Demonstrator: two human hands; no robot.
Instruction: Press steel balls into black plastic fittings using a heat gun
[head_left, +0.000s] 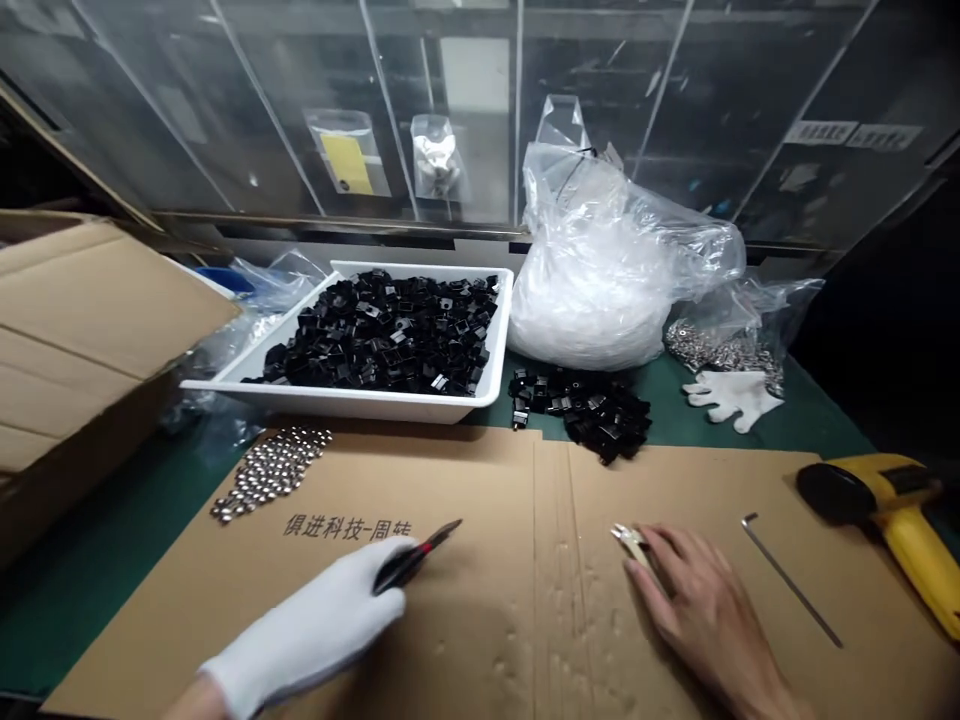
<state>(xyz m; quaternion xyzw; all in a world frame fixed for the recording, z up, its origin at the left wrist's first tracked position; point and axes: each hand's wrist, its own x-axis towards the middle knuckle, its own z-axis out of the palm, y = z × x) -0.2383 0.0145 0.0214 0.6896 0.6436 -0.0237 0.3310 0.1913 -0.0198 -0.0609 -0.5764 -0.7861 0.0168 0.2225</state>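
My left hand (322,620), in a white glove, is closed around a black pointed hand tool (421,558) with a red mark. Its dark tip points up and right above the cardboard sheet (465,640); the exact kind is unclear. On the right, my bare right hand (697,600) pinches a small pale piece with a shiny metal end (631,542), just over the cardboard. Several small shiny metal parts (274,468) lie in a patch at the cardboard's upper left. A pile of small black parts (592,405) sits beyond the sheet's far edge.
A white tray (360,400) heaped with black parts stands behind the sheet. Beside it are a full clear bag (592,290), bagged metal parts (720,345) and a white glove (735,395). A hex key (795,585) and yellow power tool (919,540) lie right; a carton (97,330) stands left.
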